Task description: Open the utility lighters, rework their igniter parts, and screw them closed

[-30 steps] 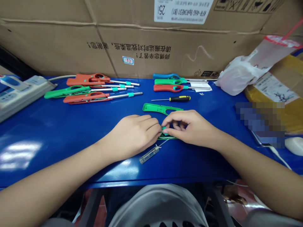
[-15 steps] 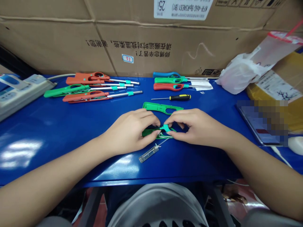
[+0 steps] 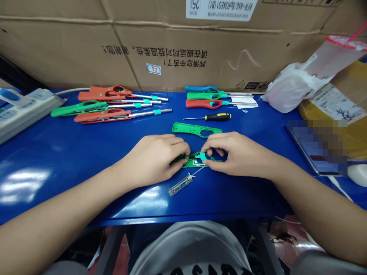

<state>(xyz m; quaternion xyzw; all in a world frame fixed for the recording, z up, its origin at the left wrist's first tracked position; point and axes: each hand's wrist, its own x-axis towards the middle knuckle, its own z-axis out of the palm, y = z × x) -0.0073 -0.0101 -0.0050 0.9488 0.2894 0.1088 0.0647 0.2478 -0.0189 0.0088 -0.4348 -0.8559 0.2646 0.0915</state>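
1. Green plastic lighter shell [image 3: 187, 164] lies flat on the blue counter [image 3: 57, 160], held inside the grip of both hands; its long axis runs left to right, crosswise to the forearms, with a teal clip [image 3: 203, 156] on it just by the right fingertips.
2. Left hand [image 3: 153, 160] curls over the shell's left end; right hand [image 3: 237, 154] pinches the part around the clip, so it is the nearer hand to the clip; both grips are closed on the shell, fingertips almost meeting, and the fingers hide how it is seated.
3. Clear plastic part [image 3: 180, 185] lies just below the grip, nearer the person, with a thin wire running up into the shell.
4. Beyond the grip sits a second green shell half [image 3: 195, 130], then a yellow-and-black screwdriver [image 3: 218, 117]; farther off, red and green lighters [image 3: 109, 103] lie left, and blue, green and red lighters [image 3: 218, 97] right.
5. Behind them stands a cardboard carton [image 3: 143, 49]; a power strip [image 3: 25, 109] is far left of the grip; a white plastic bag [image 3: 289, 89], pixelated tablet [image 3: 317, 147] and white computer mouse [image 3: 357, 175] are far right.
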